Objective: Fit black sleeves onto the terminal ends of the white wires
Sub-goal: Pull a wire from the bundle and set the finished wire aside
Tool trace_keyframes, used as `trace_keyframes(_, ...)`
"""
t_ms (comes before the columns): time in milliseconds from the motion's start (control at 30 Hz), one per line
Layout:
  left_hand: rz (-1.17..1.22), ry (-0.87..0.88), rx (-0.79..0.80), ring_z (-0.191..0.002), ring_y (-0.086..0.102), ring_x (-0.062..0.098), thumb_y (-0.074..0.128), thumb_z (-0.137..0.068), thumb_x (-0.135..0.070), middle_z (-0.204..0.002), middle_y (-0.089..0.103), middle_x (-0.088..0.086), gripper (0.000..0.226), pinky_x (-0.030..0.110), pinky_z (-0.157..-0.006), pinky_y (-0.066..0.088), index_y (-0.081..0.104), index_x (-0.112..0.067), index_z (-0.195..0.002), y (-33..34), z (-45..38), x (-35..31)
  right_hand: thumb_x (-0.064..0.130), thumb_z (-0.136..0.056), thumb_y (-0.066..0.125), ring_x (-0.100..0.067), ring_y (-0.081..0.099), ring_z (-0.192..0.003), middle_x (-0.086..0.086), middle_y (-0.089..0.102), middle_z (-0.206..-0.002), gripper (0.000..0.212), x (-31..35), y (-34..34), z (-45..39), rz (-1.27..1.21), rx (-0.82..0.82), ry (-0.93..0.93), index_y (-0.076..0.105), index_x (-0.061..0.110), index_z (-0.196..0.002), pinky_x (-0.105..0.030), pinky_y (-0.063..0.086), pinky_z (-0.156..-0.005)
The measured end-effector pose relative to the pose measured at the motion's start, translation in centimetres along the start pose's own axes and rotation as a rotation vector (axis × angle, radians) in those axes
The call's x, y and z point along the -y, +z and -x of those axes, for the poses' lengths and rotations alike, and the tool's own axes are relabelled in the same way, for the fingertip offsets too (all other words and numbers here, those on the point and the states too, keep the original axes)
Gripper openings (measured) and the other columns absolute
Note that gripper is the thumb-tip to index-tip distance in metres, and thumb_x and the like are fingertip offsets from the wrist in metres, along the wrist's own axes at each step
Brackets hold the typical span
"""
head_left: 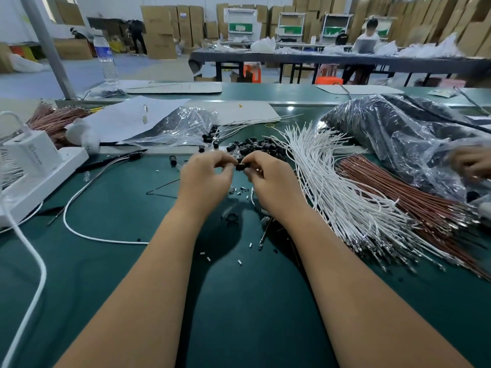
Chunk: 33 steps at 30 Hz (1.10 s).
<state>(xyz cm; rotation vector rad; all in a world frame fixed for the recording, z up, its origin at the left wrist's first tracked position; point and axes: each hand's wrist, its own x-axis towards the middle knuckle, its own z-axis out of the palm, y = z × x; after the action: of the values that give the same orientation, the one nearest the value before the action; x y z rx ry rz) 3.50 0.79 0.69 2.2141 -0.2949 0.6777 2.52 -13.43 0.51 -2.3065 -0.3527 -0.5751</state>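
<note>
My left hand [206,176] and my right hand [271,181] meet over the green table. Between their fingertips sits a small black sleeve [240,166], which my right hand pinches. My left hand's fingers are curled toward the sleeve and pinch something thin that I cannot make out. A white wire [253,200] loops down under my right hand. A pile of loose black sleeves [255,147] lies just behind my hands. A big bundle of white wires [342,192] with metal terminals fans out on the right. Finished wires with sleeves [212,135] lie behind on the left.
Brown wires [403,192] lie right of the white bundle, more [53,120] at far left. Plastic bags [398,134] fill the right; another person's hand [470,163] reaches in there. A white power strip with charger [34,166] and cable [87,235] sits left. A water bottle [106,57] stands behind.
</note>
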Motion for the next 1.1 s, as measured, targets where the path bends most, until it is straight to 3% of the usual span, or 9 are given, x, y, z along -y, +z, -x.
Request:
trace_keyframes(67,0.124,-0.046,0.056,-0.075,0.058,0.009,0.062,-0.089,-0.01,-0.08,0.065,-0.005,0.01,0.011,-0.067,0.042,0.071,-0.013,-0.092,0.3,0.1,-0.2,0.012,-0.093,0.059,-0.014,0.059,-0.08,0.002,0.068,-0.091,0.018,0.0,0.0,0.1,-0.033,-0.019,-0.004,0.066,0.015,-0.109,-0.031,0.048,-0.072)
trace_keyframes(167,0.209,-0.132,0.067,-0.062,0.053,0.002,0.063,-0.09,-0.01,-0.071,0.062,-0.005,0.008,0.005,-0.056,0.038,0.07,-0.009,-0.093,0.4,0.0,0.4,0.015,-0.09,0.063,-0.009,0.061,-0.076,0.01,0.063,-0.085,0.026,-0.1,0.1,0.1,-0.069,-0.069,0.036,0.061,0.019,-0.116,-0.028,0.05,-0.072)
trace_keyframes(333,0.256,-0.18,0.044,-0.067,0.055,0.0,0.062,-0.091,-0.013,-0.075,0.063,-0.008,0.007,0.001,-0.059,0.038,0.069,-0.013,-0.092,0.2,-0.2,0.9,0.012,-0.088,0.066,0.002,0.056,-0.07,0.016,0.058,-0.076,0.009,-0.4,0.1,-0.2,-0.069,-0.179,0.048,0.064,0.017,-0.095,-0.007,0.042,-0.065)
trace_keyframes(467,0.271,-0.193,0.041,-0.07,0.058,0.003,0.062,-0.091,-0.015,-0.077,0.065,-0.007,0.006,0.002,-0.062,0.04,0.068,-0.017,-0.089,0.2,-0.2,1.1,0.011,-0.089,0.065,-0.004,0.056,-0.07,0.015,0.058,-0.074,0.004,-0.4,0.0,-0.2,-0.057,-0.191,0.031,0.067,0.015,-0.091,-0.007,0.04,-0.064)
trace_keyframes(700,0.269,-0.182,0.077,-0.069,0.06,0.016,0.061,-0.092,-0.021,-0.072,0.064,0.001,0.009,0.02,-0.064,0.046,0.065,-0.019,-0.084,0.3,-0.1,1.1,0.014,-0.093,0.06,-0.002,0.056,-0.065,0.014,0.059,-0.07,0.007,-0.5,-0.2,-0.2,-0.133,-0.205,0.053,0.065,0.015,-0.088,-0.012,0.042,-0.058)
trace_keyframes(833,0.269,-0.162,0.071,-0.073,0.064,0.023,0.061,-0.092,-0.021,-0.072,0.065,0.003,0.01,0.025,-0.066,0.048,0.063,-0.021,-0.083,0.4,0.0,0.9,0.013,-0.095,0.058,-0.013,0.062,-0.07,0.006,0.065,-0.075,0.011,-0.3,-0.3,-0.2,-0.2,-0.21,0.085,0.062,0.019,-0.086,-0.024,0.05,-0.065)
trace_keyframes(933,0.238,-0.117,0.05,-0.071,0.063,0.02,0.061,-0.092,-0.018,-0.071,0.064,0.001,0.006,0.026,-0.066,0.049,0.064,-0.017,-0.087,0.4,0.0,0.8,0.013,-0.094,0.058,-0.015,0.063,-0.07,0.005,0.066,-0.076,0.011,-0.2,-0.2,-0.1,-0.213,-0.209,0.087,0.063,0.019,-0.087,-0.027,0.051,-0.066)
trace_keyframes(1033,0.22,-0.05,0.049,-0.063,0.057,0.011,0.061,-0.091,-0.013,-0.069,0.062,-0.001,0.004,0.02,-0.061,0.047,0.065,-0.012,-0.091,0.4,0.2,0.5,0.014,-0.093,0.06,-0.009,0.058,-0.066,0.009,0.062,-0.071,0.009,-0.3,-0.1,-0.1,-0.195,-0.2,0.057,0.064,0.015,-0.085,-0.021,0.046,-0.062)
trace_keyframes(1100,0.22,-0.026,0.056,-0.064,0.057,0.014,0.062,-0.091,-0.011,-0.073,0.065,0.005,0.004,0.024,-0.064,0.048,0.065,-0.009,-0.092,0.5,0.3,0.3,0.014,-0.092,0.061,-0.002,0.052,-0.062,0.012,0.058,-0.067,0.009,-0.3,0.1,-0.1,-0.175,-0.199,0.042,0.064,0.014,-0.084,-0.014,0.039,-0.058)
